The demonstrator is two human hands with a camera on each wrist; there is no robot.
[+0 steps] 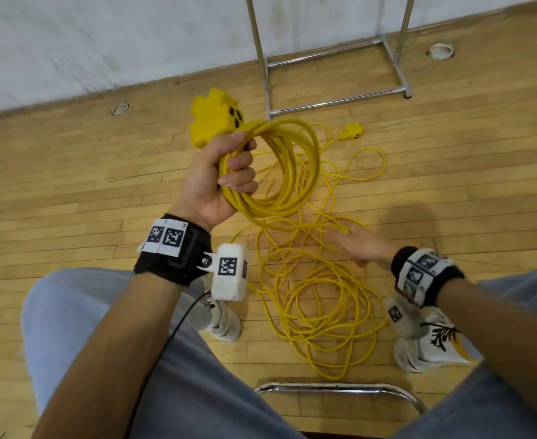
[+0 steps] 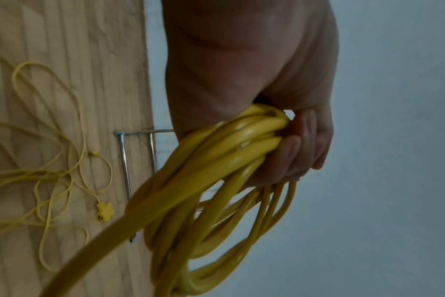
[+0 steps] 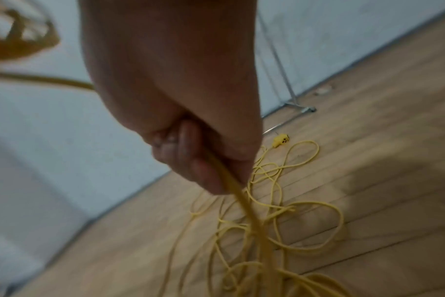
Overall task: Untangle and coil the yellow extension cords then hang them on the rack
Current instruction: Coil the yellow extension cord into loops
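Note:
My left hand grips a coil of yellow cord of several loops, raised over the floor, with its big yellow socket block sticking out above the fist. In the left wrist view the fingers wrap the bundled loops. Lower right, my right hand closes round a single strand that runs from the coil down to a loose yellow tangle on the floor. A second small socket end lies farther back.
The chrome rack's base and uprights stand at the back by the white wall. The floor is wood planks. My knees and white shoes flank the tangle, and a chrome chair rail sits just below it.

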